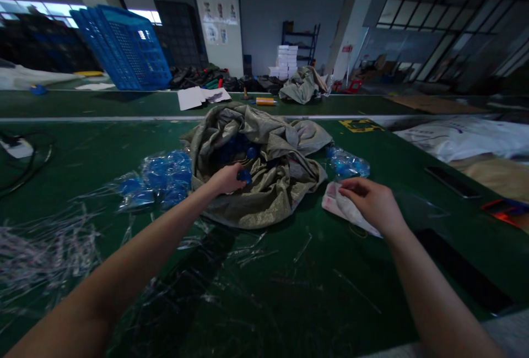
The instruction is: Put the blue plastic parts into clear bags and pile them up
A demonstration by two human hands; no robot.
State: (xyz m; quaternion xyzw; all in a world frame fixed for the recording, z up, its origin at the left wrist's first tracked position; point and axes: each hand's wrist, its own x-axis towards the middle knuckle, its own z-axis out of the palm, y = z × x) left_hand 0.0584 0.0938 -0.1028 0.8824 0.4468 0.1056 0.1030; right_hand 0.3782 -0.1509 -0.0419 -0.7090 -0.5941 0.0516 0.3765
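My left hand (230, 178) reaches into the mouth of a large grey-green woven sack (256, 212), its fingers closed on a small dark blue piece (245, 175). More blue pieces (237, 147) lie inside the sack, partly hidden by its folds. On the right, my right hand (374, 201) pinches the edge of a thin whitish plastic bag (353, 215) with thumb and fingertips, just above the table. Clear bags of blue pieces (165, 173) are piled left of the sack. Another clear bag of blue pieces (347, 164) lies beyond my right hand.
Thin clear strips (45, 253) litter the green table (314, 303). A phone (452, 182) and a dark flat strip (463, 270) lie at right, near white sacking (463, 135). Blue crates (124, 47), papers (202, 97) and an orange-yellow cylinder (265, 101) stand or lie behind.
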